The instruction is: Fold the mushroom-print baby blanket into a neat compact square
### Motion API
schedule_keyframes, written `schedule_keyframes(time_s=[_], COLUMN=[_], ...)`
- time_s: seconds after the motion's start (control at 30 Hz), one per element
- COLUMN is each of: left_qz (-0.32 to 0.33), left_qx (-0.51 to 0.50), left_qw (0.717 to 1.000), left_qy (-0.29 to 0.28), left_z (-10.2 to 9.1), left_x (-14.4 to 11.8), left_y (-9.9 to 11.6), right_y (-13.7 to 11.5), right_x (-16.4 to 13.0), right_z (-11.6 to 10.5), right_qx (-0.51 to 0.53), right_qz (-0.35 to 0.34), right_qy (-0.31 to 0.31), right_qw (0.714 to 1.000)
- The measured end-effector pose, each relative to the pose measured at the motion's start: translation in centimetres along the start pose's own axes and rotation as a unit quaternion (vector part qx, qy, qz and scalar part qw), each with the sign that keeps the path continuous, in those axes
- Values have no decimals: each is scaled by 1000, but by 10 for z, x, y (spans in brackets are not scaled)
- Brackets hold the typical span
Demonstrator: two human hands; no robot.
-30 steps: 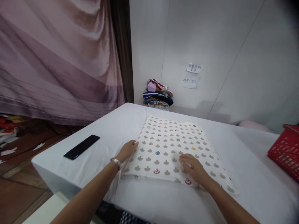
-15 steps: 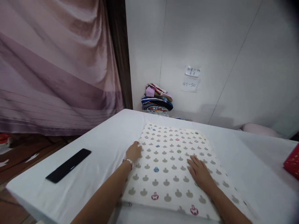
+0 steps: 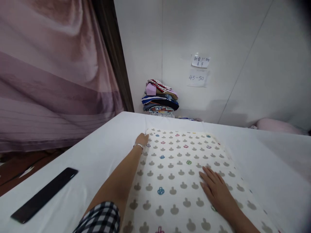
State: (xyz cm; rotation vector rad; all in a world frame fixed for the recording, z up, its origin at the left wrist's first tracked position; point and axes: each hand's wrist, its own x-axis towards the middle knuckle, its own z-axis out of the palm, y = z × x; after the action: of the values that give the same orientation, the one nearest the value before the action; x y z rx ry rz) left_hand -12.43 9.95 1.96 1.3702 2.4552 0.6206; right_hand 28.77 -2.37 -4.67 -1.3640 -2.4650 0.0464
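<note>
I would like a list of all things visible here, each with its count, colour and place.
patterned cloth: one, cream with grey and coloured motifs, flat on the table
table: one, white cover
black slab: one, near the table's left edge
stack of folded cloths: one, mixed colours, against the wall
paper notes: two, white, on the wall
curtain: one, mauve, left
left hand: at the cloth's far left corner
right hand: flat on the cloth
</note>
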Motion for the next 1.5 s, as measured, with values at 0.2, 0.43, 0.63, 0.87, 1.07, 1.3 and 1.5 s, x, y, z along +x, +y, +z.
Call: schedule_keyframes(time_s=[0.2,0.43,0.63,0.87,1.07,1.3,1.5], left_qz=[15,3,-14,-10,108,215,223], left_qx=[84,111,110,108,118,182,183], left_qw=[996,993,994,993,981,960,957], left_qy=[23,27,21,54,108,-2,22], left_z=[13,15,18,22,25,43,43], left_x=[5,21,44,46,36,45,45], left_y=[-1,12,28,23,30,21,22], right_y=[3,6,4,0,-4,-13,-11], right_x=[-3,-4,-4,-3,0,3,21], right_z=[3,5,1,-5,-12,-20,-44], right_qx=[-5,-22,-11,-7,29,27,66], right_qz=[-13,-28,-21,-7,2,33,45], right_qy=[16,25,19,-2,0,-35,-124], right_qw=[1000,999,1000,1000,1000,998,989])
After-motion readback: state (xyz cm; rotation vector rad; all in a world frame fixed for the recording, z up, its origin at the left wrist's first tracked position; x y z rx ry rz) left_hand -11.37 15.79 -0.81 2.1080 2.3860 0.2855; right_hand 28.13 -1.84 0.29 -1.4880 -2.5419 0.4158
